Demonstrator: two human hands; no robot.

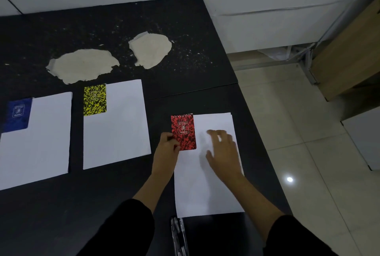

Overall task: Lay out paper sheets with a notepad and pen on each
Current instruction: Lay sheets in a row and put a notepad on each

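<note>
Three white paper sheets lie in a row on the black speckled worktop [205, 50]. The left sheet [41, 142] carries a blue mottled notepad [17, 115] at its far left corner, and the middle sheet [119, 128] a yellow-and-black one [95, 99] in the same place. On the right sheet [205, 190], near the worktop's right edge, the left hand [167, 149] pinches the lower left corner of a red-and-black spiral notepad [183, 132] at the sheet's far left corner. The right hand [223, 151] hovers or rests flat on that sheet with fingers spread, gripping nothing. So sheets and notepads look placed, the third just settling. No pen lies on any sheet; a bundle of clear pens [178, 235] waits at the near edge, so that step remains.
</note>
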